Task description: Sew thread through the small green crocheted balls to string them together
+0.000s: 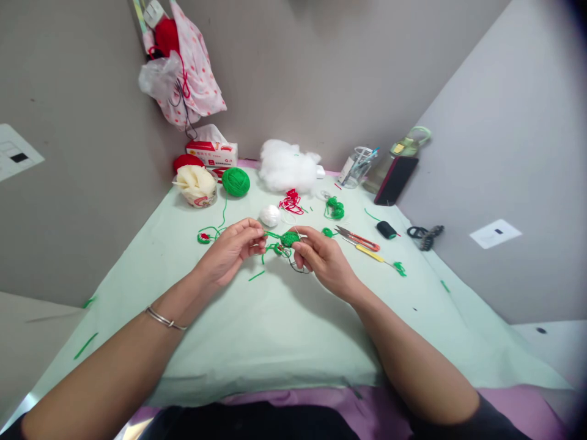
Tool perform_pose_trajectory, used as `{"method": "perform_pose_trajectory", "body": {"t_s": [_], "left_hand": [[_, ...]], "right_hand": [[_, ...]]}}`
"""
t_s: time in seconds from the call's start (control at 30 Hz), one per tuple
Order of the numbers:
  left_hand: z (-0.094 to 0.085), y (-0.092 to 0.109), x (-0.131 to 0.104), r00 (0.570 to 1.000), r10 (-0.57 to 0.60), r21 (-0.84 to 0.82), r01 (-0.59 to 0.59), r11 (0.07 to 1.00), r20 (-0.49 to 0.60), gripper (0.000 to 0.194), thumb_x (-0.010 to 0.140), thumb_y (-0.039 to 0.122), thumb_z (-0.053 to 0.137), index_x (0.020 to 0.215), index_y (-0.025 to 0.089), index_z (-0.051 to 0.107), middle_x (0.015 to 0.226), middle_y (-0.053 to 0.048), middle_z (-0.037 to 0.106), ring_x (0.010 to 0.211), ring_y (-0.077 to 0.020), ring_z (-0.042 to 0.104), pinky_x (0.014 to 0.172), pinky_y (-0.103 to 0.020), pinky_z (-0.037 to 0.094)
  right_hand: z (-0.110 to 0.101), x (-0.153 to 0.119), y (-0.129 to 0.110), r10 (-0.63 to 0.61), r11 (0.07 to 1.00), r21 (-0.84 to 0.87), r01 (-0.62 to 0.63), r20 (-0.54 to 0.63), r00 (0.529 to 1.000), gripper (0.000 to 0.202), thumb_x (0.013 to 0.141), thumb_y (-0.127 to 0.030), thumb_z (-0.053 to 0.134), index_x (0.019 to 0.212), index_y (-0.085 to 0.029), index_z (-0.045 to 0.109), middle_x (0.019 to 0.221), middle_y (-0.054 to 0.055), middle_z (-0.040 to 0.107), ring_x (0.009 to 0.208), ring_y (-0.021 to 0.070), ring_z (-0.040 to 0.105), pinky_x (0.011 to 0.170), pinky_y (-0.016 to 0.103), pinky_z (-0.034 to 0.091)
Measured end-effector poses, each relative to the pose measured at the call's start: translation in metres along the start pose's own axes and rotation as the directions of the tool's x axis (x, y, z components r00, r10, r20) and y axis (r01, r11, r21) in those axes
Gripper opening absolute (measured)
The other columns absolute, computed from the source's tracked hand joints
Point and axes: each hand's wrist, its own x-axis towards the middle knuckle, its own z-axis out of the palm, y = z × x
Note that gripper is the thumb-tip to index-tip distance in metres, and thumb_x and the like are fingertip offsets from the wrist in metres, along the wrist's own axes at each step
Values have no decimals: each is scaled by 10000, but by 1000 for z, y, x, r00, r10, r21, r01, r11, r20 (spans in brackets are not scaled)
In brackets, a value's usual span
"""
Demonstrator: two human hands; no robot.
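Jutting leftward from the right hand (pixel 324 258) is a green crocheted piece (pixel 288 239).

A small, rounded, green stitched-yarn piece (pixel 288 239) is being held above the counter (pixel 257 330), a thin green yarn strand (pixel 272 234) stretching from its left side.

A phone (pixel 397 181) stands tilted before a bottle (pixel 403 148), and a tissue box (pixel 212 154) sits below hanging spotted cloth (pixel 198 70).
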Motion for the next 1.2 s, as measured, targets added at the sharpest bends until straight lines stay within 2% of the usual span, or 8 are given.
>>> {"method": "perform_pose_trajectory", "body": {"t_s": [0.17,0.37,0.5,0.57,0.63,0.77,0.93,1.2], "left_hand": [[1,-1,0,1000,25,-65,-26,998,-12,153,799,194,753,818,143,610,1006,-52,724,834,-118,663,829,-257,526],[2,-1,-1,999,40,-98,-37,994,27,113,837,177,717,835,152,607,904,-27,679,862,-128,652,810,-248,528],[2,-2,-5,969,144,201,-185,962,201,257,825,172,730,1066,204,648,1012,-17,640,822,-120,599,774,-263,504],[3,-4,-7,934,170,402,-294,867,315,428,796,162,764,1199,250,649,1149,-41,627,881,-142,587,840,-297,499],[5,-7,-8,908,197,517,-376,769,369,411,803,180,768,1193,269,677,1200,-51,610,902,-156,576,876,-322,491],[9,-12,-8,915,287,521,-398,755,283,201,847,250,743,1042,225,704,1031,-33,632,866,-157,586,834,-315,486],[8,-11,-6,950,268,396,-311,864,163,260,838,298,766,1053,188,666,948,-26,669,895,-164,621,830,-302,497],[5,-1,-4,941,332,392,-329,859,62,251,841,336,770,1020,189,673,813,5,653,772,-140,636,727,-274,508]], "right_hand": [[0,1,-3,31,995,93,-34,32,999,317,998,-407,516,1170,-151,591,614,-39,568,544,106,453,567,251,385],[-8,2,-6,85,971,211,-117,153,985,346,987,-448,550,1096,-134,644,593,-35,564,508,81,403,506,236,300],[-10,4,0,116,921,330,-205,271,956,385,964,-480,592,1090,-124,665,570,-48,543,475,63,324,483,233,240],[-10,5,4,118,881,404,-245,314,942,392,948,-488,616,1066,-117,663,548,-61,518,459,55,281,477,235,215],[-9,5,5,113,861,438,-260,334,936,386,943,-487,624,1019,-110,662,538,-67,494,456,50,261,478,238,204],[-10,3,1,119,898,364,-246,338,934,396,977,-492,574,1013,-108,664,563,-52,510,481,57,290,492,241,211],[-20,3,-5,116,945,266,-189,268,956,367,965,-463,598,1039,-116,690,560,-66,432,519,72,310,520,245,219],[-38,3,-2,67,916,382,-123,156,985,274,924,-401,663,846,-138,679,574,-64,340,540,75,223,540,275,136]]}}
